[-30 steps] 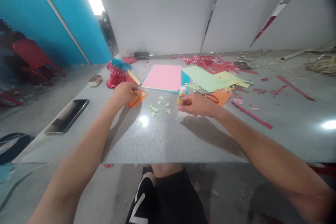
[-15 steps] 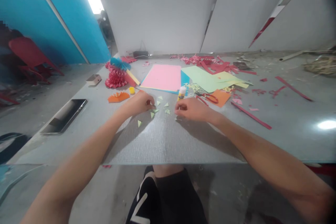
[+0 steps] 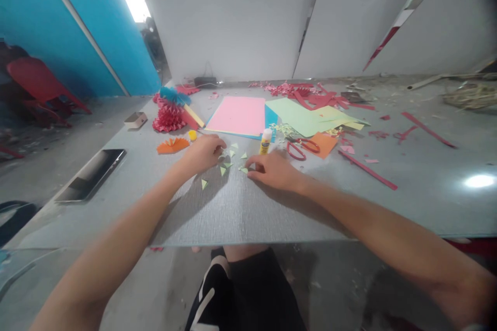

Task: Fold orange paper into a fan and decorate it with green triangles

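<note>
Small pale-green paper triangles (image 3: 222, 171) lie scattered on the table between my two hands. My left hand (image 3: 204, 155) rests at their left side with its fingers curled together; whatever the fingertips hold, if anything, is too small to make out. On the other side, my right hand (image 3: 274, 169) has thumb and forefinger brought together at the edge of one green paper triangle (image 3: 243, 170). Just behind that hand stands an uncapped glue stick (image 3: 265, 141). Its yellow cap (image 3: 192, 135) sits beyond my left hand, near an orange pleated paper piece (image 3: 173, 145).
Red-handled scissors (image 3: 297, 151) lie right of the glue stick. Pink sheets (image 3: 238, 115) and green sheets (image 3: 298, 115) lie behind. Red pleated paper (image 3: 169, 118), a small box (image 3: 135, 120) and a phone (image 3: 93, 175) are at left. Red strips (image 3: 368, 169) litter the right side.
My right hand has moved left and slightly toward me, to the green triangle there. More of the scissors shows now. My left hand stays near the same triangles.
</note>
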{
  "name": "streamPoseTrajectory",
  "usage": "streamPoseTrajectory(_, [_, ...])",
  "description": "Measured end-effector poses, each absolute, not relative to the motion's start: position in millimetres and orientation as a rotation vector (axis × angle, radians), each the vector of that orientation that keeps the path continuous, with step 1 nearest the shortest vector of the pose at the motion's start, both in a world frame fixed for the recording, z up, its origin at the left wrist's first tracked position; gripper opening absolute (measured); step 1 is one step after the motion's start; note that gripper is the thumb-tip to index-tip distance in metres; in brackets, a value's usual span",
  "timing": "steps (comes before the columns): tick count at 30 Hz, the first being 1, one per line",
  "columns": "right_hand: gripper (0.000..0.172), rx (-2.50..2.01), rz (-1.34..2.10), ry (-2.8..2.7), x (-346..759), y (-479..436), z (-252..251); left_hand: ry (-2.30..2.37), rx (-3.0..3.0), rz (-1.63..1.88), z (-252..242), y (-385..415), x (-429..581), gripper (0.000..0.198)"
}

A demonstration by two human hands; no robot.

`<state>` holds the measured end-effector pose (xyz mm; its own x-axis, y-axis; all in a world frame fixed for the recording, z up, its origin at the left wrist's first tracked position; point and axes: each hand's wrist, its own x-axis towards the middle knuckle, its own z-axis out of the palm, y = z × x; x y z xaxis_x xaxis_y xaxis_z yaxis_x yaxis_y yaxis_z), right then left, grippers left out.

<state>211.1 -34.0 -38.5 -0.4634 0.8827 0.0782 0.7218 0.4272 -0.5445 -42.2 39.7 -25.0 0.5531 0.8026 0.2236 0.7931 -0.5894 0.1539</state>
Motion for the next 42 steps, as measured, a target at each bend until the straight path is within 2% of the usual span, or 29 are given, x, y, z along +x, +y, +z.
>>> streamPoseTrajectory(7, [0.008, -1.244, 0.638, -2.283, 205, -36, -42, 1.378, 2.618, 0.81, -21, 22, -25, 0.029])
streamPoseTrajectory(13, [0.014, -1.253, 0.609, -2.101, 214, -36, -29, 1.252, 2.575, 0.968, -21, 10, -17, 0.027])
streamPoseTrajectory(20, [0.005, -0.95, 0.683, -2.254, 210, -34, -38, 1.224, 2.557, 1.006, -24, 10, -15, 0.024])
streamPoseTrajectory(22, [0.008, -0.873, 0.691, -2.383, 206, -35, -42, 1.232, 2.564, 0.983, -26, 11, -14, 0.025])
streamPoseTrajectory(30, [0.012, -1.454, 0.283, -2.483, 230, -24, -26, 1.233, 2.556, 0.923, -27, 12, -14, 0.027])
streamPoseTrajectory(38, [0.014, -0.959, 0.516, -2.635, 213, -34, -31, 1.204, 2.595, 0.976, -33, 17, -17, 0.025])
streamPoseTrajectory(42, [0.017, -1.124, 0.457, -2.771, 215, -44, -18, 1.19, 2.6, 0.984, -35, 20, -18, 0.026])
